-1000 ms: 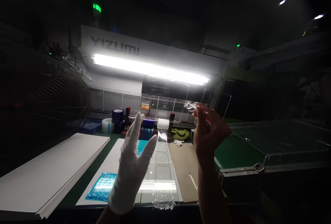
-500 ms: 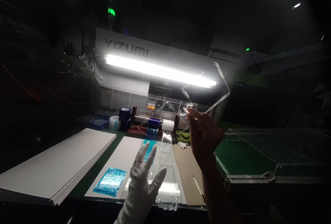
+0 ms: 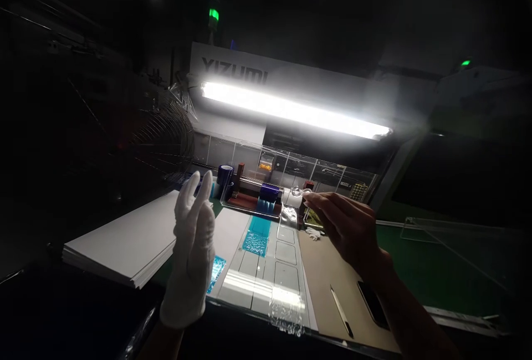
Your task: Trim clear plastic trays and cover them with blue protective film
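Clear film (image 3: 296, 191) is what I'd watch most: a small glassy curl of it sits at the tips of the right hand (image 3: 344, 226), above the far end of the tabletop (image 3: 419, 266). On my feed, the right fingers (image 3: 324, 202) reach out long and close together toward the curl; I cannot tell whether they pinch it or only touch it. The gloved left hand (image 3: 190, 249) stands upright, well apart from the curl, its fingers (image 3: 195, 194) narrow and holding nothing I can see.

My worry is the grip: one bare hand on something this thin and slick could lose it, or the film could cling to itself. A loose end dragging over the segmented panel (image 3: 282, 271) could crease or pick up dust, and bare skin could leave prints. The pen (image 3: 341, 310) and phone (image 3: 373, 304) on the cardboard (image 3: 322, 260) lie below the right forearm, where a low sweep could catch them. Glare from the lamp (image 3: 291, 108) washes out the film's edges, so I could misjudge them. It looks transparent and springy; a crinkled clear patch (image 3: 286, 315) near the tabletop's front edge may be part of it, but I cannot tell.
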### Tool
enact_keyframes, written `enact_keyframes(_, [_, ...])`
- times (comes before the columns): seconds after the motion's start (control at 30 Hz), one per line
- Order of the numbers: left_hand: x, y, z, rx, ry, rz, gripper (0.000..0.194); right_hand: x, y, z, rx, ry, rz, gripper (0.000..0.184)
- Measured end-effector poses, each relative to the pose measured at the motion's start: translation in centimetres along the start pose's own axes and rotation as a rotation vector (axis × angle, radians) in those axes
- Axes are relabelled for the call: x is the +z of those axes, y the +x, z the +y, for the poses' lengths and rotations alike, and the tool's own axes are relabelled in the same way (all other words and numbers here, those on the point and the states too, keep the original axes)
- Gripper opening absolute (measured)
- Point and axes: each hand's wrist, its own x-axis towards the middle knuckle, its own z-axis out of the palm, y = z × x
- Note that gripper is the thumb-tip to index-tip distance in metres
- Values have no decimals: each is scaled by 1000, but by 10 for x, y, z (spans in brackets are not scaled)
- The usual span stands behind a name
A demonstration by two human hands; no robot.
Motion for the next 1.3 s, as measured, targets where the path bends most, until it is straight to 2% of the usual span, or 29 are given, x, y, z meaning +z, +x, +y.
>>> enact_keyframes(0.17, [13, 9, 1, 81, 18, -45, 44, -13, 11, 5, -79, -42, 5, 13])
enact_keyframes(0.33, [21, 22, 16, 195, -40, -111, 51, -26, 20, 15, -104, -129, 89, 13])
enact_keyframes(0.47, [25, 30, 25, 234, -89, -125, 52, -32, 25, 21, -79, -158, 144, 17])
enact_keyframes(0.6, [28, 34, 24, 249, -130, -127, 53, -34, 28, 21, -49, -179, 165, 17])
enact_keyframes(0.77, [24, 31, 13, 191, -80, -138, 55, -27, 24, 20, -68, -112, 134, 19])
enact_keyframes(1.0, [15, 19, -12, 79, -58, -116, 54, -10, 20, 16, -66, -53, 74, 15])
enact_keyframes(1.3, [20, 15, -35, 52, -119, -106, 65, -3, 17, 16, -31, -64, -46, 10])
